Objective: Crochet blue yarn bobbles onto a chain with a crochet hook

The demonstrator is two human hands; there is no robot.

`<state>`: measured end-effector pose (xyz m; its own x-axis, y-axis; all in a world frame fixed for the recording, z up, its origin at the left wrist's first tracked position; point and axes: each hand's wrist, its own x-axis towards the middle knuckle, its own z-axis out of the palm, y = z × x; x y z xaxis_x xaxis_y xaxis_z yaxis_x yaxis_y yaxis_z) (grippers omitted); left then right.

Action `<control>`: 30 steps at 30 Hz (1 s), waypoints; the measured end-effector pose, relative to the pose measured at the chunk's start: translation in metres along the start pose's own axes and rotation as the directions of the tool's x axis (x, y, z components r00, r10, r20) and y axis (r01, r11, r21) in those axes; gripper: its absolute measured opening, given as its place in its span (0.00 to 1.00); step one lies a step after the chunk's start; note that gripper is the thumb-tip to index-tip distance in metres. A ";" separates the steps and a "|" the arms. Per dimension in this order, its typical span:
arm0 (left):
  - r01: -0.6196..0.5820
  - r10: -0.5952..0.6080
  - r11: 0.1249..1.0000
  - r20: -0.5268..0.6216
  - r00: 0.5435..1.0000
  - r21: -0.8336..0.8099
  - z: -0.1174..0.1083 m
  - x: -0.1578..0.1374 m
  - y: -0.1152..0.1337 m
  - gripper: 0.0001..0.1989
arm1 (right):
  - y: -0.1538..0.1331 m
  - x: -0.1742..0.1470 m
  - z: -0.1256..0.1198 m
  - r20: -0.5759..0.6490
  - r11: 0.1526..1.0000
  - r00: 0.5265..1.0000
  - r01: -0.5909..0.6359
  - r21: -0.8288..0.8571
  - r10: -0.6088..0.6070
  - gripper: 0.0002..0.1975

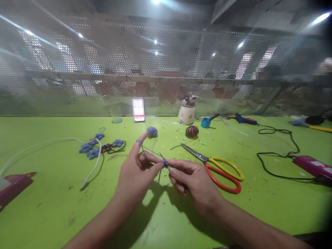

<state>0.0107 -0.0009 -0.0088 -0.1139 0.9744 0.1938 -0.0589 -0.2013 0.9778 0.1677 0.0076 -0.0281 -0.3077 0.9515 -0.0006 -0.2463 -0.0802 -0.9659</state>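
Head view, green work table. Both hands raised just above its surface, meeting near centre.

Left hand: index finger extended upward with a strand of blue-grey yarn looped round it near the tip; thumb and remaining fingers pressed together on the same strand lower down. Right hand: thumb and forefinger pinching a small blue-grey crocheted piece at the point where the two hands touch; whether a hook is held there, cannot tell, too small and blurred.

The strand runs back from the left index finger toward a small blue-grey yarn ball resting on the table beyond the hands.

Handling judgement: yarn is light, soft, limp, no stiffness of its own; it holds shape only under tension, so the finger loop serves as the tension point. The crocheted piece is tiny and compressible, likely to unravel if pulled by its free end. Best grip is a fingertip pinch right at the worked knot, not along the loose strand.

Nearby: scissors with yellow and red handles just right of the right hand; finished blue crocheted flowers on dark cord to the left; a dark striped yarn ball further back
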 end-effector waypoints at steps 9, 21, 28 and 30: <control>0.179 -0.165 0.977 0.120 0.979 -0.113 -0.011 0.005 0.015 0.53 | -0.010 0.002 -0.021 0.347 0.529 0.805 0.583 -0.617 -0.482 0.17; 0.198 -0.192 0.975 0.069 0.979 -0.098 -0.013 0.004 0.019 0.48 | -0.021 0.003 -0.038 0.637 -0.115 0.679 0.646 -0.755 -0.365 0.32; 0.208 -0.200 0.974 0.096 0.975 -0.086 -0.017 0.007 0.018 0.41 | -0.031 -0.003 -0.035 0.582 0.048 0.766 0.615 -0.787 -0.274 0.34; 0.201 -0.192 0.976 0.112 0.975 -0.082 -0.018 0.008 0.016 0.39 | -0.033 -0.003 -0.034 0.570 0.185 0.783 0.616 -0.765 -0.251 0.33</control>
<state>-0.0092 0.0019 0.0067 0.0109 0.9999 0.0107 -0.1620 -0.0087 0.9868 0.2081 0.0172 -0.0051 -0.7026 0.5956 0.3894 0.4682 0.7990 -0.3773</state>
